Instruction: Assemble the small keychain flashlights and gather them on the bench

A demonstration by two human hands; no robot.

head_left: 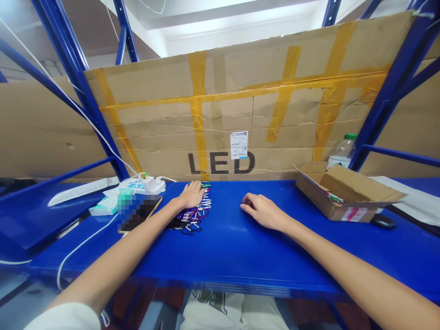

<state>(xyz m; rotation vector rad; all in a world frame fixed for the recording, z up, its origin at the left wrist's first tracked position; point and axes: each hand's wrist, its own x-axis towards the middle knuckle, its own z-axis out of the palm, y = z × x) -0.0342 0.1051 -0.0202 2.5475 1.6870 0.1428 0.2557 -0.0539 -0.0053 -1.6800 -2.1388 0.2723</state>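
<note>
My left hand lies flat with its fingers stretched out over a row of small carabiner clips. Silver clips show just right of the fingers, with a few green ones beyond the fingertips. Purple clips and black clips lie nearer to me, partly under the wrist; cords or straps on them are too small to make out. My right hand rests on the blue table, fingers loosely curled and thumb a little apart, with nothing visible in it.
Left of the clips lie a phone, partly blurred, and a white power strip with cables. At right stands an open cardboard box, with a black mouse beside it and a bottle behind. A taped cardboard sheet closes the back.
</note>
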